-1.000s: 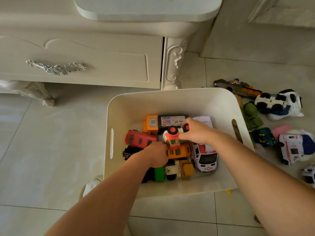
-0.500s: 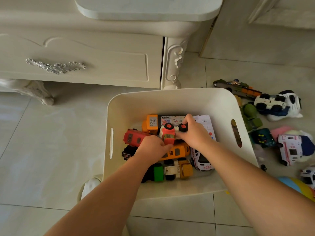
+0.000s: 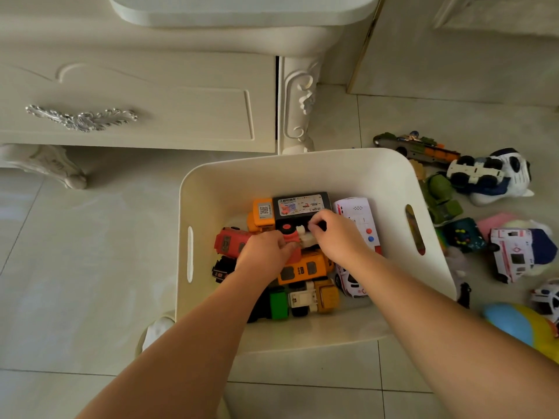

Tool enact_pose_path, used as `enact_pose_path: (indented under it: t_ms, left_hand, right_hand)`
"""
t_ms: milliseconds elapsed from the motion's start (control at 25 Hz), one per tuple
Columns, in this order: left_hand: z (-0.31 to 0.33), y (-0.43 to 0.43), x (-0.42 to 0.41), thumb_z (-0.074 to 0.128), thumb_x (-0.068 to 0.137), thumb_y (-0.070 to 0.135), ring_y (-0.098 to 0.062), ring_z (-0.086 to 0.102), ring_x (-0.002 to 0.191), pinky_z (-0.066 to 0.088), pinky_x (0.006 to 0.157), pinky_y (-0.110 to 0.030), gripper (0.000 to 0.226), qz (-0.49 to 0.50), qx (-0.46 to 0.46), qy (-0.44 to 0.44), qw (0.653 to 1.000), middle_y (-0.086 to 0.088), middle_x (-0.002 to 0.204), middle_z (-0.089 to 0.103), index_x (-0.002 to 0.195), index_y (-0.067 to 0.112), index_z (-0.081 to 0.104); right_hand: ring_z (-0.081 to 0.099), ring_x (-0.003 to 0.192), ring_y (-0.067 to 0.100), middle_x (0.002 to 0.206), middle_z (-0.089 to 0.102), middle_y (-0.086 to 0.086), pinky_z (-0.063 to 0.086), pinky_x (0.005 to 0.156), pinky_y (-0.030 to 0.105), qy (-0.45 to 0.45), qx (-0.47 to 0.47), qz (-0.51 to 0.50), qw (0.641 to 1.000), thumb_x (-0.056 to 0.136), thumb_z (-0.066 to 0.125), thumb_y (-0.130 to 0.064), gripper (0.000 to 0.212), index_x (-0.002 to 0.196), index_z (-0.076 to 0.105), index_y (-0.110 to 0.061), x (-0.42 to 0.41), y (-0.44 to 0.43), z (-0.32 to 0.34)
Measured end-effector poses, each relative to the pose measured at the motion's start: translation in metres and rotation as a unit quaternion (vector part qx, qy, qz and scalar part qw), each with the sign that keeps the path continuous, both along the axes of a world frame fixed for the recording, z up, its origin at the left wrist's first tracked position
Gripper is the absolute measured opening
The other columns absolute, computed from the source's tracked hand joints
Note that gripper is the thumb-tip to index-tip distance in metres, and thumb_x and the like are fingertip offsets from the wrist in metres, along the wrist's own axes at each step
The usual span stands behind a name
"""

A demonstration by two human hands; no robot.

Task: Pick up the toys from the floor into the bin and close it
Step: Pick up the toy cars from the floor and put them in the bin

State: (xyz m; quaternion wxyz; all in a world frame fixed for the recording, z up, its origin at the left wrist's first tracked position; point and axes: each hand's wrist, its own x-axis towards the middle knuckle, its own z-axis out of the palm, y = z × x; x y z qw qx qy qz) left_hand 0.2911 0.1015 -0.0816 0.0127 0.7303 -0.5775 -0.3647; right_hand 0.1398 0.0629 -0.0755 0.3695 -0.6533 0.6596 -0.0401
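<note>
Gripping red toy car [image 3: 292,238], left hand [image 3: 265,253] and right hand [image 3: 336,234], now lower in bin [image 3: 272,176]

The red toy car [image 3: 291,238] gripped by the left hand [image 3: 266,255] and the right hand [image 3: 338,234] is glossy plastic. The bin [image 3: 302,173] around them is smooth, matt plastic. Left of the left hand, the floor [image 3: 90,267] is glossy tile. Beyond that hand, the drawer handle [image 3: 81,118] looks like shiny metal.

A cream cabinet [image 3: 181,37] stands on pale floor tiles [image 3: 75,267]. Its drawer [image 3: 181,116] bears an ornate silver handle [image 3: 81,118] above a carved leg [image 3: 45,164].
</note>
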Motion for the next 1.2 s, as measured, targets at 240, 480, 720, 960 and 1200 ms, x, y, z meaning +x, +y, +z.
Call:
enact_pose_path:
  t_ms: [240,480,720,960,1200]
  left_hand:
    - [0.003,0.002,-0.006,0.054,0.093,0.034,-0.013,0.061,0.071,0.055,0.062,-0.032,0.014,0.031,-0.018,-0.004,0.999,0.003,0.080,0.062,0.083,0.025,0.056]
    - [0.064,-0.016,-0.027,0.051,0.093,0.034,-0.015,0.063,0.061,0.056,0.058,-0.032,0.017,0.127,-0.125,0.151,0.972,0.004,0.073,0.068,0.090,0.026,0.067]
    - [0.140,-0.026,-0.162,0.053,0.087,0.029,-0.005,0.066,0.061,0.056,0.060,-0.026,0.016,0.038,-0.191,0.345,0.918,0.009,0.069,0.069,0.087,0.037,0.066]
    - [0.122,-0.030,-0.293,0.050,0.094,0.028,-0.015,0.063,0.093,0.048,0.069,-0.021,0.034,-0.139,-0.045,0.294,0.945,0.007,0.124,0.061,0.127,0.033,0.054]
    - [0.069,-0.041,-0.333,0.047,0.096,0.022,-0.007,0.050,0.083,0.042,0.069,-0.020,0.042,-0.200,-0.004,0.207,0.958,-0.001,0.130,0.056,0.138,0.026,0.044]
  right_hand:
    - [0.050,0.121,0.029,0.137,0.046,0.012,0.046,0.096,0.036,0.095,0.047,0.047,0.993,0.093,0.051,-0.003,0.055,0.144,0.042,-0.021,0.007,0.004,0.004]
    - [0.066,0.093,0.009,0.108,0.069,-0.004,0.056,0.081,0.031,-0.113,-0.034,-0.098,0.988,0.099,0.040,-0.015,0.031,0.109,0.065,-0.031,-0.052,0.004,0.069]
    - [0.072,0.074,0.012,0.083,0.072,-0.004,0.060,0.067,0.026,-0.299,-0.175,-0.316,0.883,0.091,0.045,-0.008,0.035,0.083,0.069,-0.032,-0.172,0.022,0.125]
    - [0.059,0.111,0.027,0.121,0.063,0.010,0.043,0.088,0.029,-0.090,-0.174,-0.435,0.879,0.089,0.049,-0.004,0.034,0.116,0.064,-0.017,-0.312,0.050,0.063]
    - [0.031,0.140,0.035,0.152,0.035,0.013,0.033,0.110,0.046,0.062,-0.061,-0.278,0.957,0.087,0.066,-0.014,0.079,0.152,0.021,-0.015,-0.357,0.041,-0.026]
